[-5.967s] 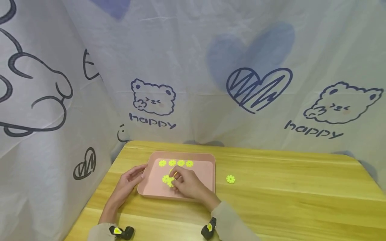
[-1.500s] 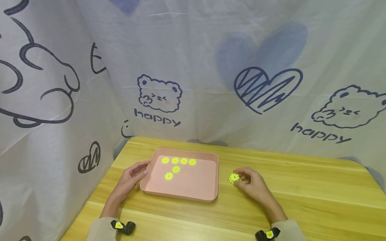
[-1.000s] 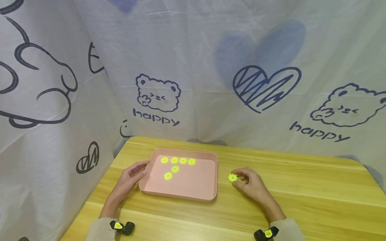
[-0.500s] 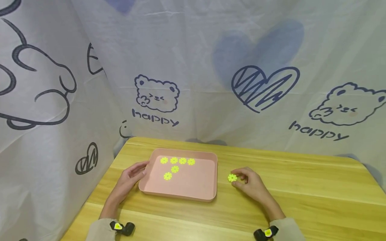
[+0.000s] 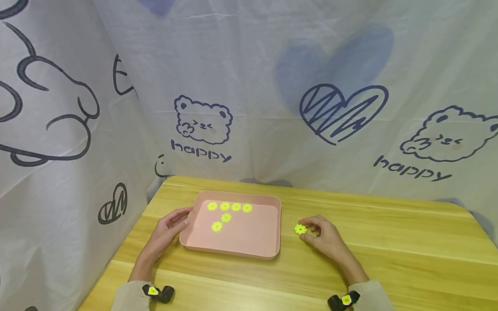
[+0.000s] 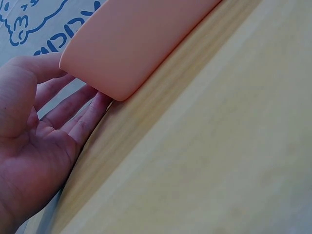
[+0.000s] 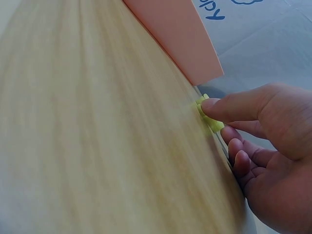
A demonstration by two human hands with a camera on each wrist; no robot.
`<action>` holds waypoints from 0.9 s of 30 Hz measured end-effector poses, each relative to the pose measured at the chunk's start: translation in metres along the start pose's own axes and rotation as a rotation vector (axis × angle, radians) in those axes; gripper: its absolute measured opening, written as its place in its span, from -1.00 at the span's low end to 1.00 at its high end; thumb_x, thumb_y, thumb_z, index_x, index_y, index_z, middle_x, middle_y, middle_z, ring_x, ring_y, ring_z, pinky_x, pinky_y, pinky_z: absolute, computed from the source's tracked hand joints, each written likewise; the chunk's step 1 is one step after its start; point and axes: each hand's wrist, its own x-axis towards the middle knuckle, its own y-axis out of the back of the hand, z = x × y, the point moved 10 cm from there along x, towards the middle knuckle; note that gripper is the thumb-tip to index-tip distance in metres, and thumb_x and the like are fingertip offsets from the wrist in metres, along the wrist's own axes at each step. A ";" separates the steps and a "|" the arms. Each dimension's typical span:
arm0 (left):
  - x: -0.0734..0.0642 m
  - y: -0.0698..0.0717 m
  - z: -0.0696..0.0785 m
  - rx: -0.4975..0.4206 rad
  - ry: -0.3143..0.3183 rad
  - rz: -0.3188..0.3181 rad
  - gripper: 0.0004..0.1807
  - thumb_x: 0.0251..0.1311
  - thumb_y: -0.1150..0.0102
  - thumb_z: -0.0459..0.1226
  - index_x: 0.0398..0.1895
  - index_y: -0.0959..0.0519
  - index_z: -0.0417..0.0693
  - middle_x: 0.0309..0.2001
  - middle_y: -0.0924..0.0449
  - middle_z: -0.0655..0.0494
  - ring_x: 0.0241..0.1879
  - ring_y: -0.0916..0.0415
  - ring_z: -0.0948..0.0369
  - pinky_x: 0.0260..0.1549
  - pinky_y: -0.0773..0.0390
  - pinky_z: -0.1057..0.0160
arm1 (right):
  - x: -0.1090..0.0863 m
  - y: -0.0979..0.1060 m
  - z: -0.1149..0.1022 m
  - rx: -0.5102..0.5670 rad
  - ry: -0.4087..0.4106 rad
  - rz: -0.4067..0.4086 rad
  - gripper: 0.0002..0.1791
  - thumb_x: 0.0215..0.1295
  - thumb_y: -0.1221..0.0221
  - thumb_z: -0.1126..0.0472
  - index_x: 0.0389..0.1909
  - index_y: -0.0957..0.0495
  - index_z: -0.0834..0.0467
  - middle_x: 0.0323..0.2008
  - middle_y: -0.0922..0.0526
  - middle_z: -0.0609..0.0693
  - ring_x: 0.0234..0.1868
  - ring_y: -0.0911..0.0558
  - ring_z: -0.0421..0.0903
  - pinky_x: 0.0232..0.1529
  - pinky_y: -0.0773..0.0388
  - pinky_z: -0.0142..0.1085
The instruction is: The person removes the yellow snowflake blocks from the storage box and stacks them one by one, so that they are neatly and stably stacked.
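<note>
In the head view my right hand (image 5: 324, 236) pinches yellow notched plastic discs, snowflake-shaped (image 5: 300, 229), between thumb and fingers, low over the table right of a pink tray (image 5: 249, 252). The right wrist view shows the yellow plastic (image 7: 210, 115) as thick and layered, partly hidden behind the thumb. My left hand (image 5: 165, 231) rests against the tray's left side. In the left wrist view its thumb and fingers touch the tray's outer wall (image 6: 112, 58) with the palm turned up. Inside the tray lie a row of similar discs (image 5: 225, 206) and two more below it (image 5: 216, 226).
The wooden table (image 5: 389, 242) extends to the right of the tray. A white cloth with printed hearts and bears (image 5: 253, 142) hangs behind it and along its left side. A small black device (image 5: 158, 293) is strapped on each wrist.
Six seconds ago my right hand was in the tray over three clustered discs, and one disc lay outside. Two of those remain there; the right hand now holds discs outside. Recently, hardly any motion.
</note>
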 end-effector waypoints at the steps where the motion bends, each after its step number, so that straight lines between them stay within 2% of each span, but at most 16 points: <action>1: 0.000 0.000 0.000 0.000 0.002 0.000 -0.46 0.49 -0.18 -0.23 0.43 -0.39 -0.27 0.44 -0.36 -0.23 0.40 -0.36 0.04 0.19 -0.45 0.49 | 0.000 0.000 0.000 0.000 -0.002 0.000 -0.64 0.14 -0.46 0.41 -0.01 -0.71 0.25 -0.16 -0.64 0.05 -0.22 -0.50 -0.05 -0.31 -0.46 -0.40; 5: 0.000 0.000 -0.001 0.002 0.002 0.002 -0.46 0.49 -0.18 -0.23 0.43 -0.39 -0.27 0.44 -0.36 -0.23 0.40 -0.36 0.02 0.19 -0.45 0.49 | 0.000 -0.001 0.001 -0.002 -0.013 -0.006 -0.64 0.15 -0.45 0.41 -0.01 -0.71 0.23 -0.16 -0.64 0.04 -0.22 -0.49 -0.06 -0.30 -0.46 -0.39; 13: -0.001 0.000 -0.002 -0.021 -0.025 -0.009 -0.47 0.49 -0.17 -0.26 0.42 -0.39 -0.31 0.42 -0.36 -0.28 0.25 -0.47 0.39 0.20 -0.46 0.46 | 0.000 -0.002 0.003 0.005 -0.026 -0.015 -0.64 0.17 -0.44 0.39 0.01 -0.70 0.24 -0.15 -0.64 0.03 -0.21 -0.48 -0.05 -0.29 -0.47 -0.38; 20: -0.001 0.000 -0.001 -0.015 -0.037 -0.010 -0.48 0.50 -0.16 -0.26 0.42 -0.39 -0.31 0.42 -0.37 -0.29 0.25 -0.46 0.40 0.20 -0.47 0.46 | 0.000 -0.002 0.005 0.009 -0.022 -0.011 -0.64 0.16 -0.44 0.39 0.01 -0.71 0.23 -0.15 -0.65 0.02 -0.21 -0.49 -0.05 -0.29 -0.47 -0.38; 27: -0.001 0.001 -0.001 -0.021 -0.012 -0.006 -0.47 0.48 -0.19 -0.25 0.42 -0.40 -0.25 0.42 -0.38 -0.21 0.25 -0.46 0.42 0.20 -0.47 0.46 | 0.000 -0.001 0.005 0.013 -0.021 -0.009 -0.63 0.16 -0.44 0.39 0.02 -0.70 0.24 -0.16 -0.64 0.02 -0.21 -0.49 -0.06 -0.28 -0.47 -0.39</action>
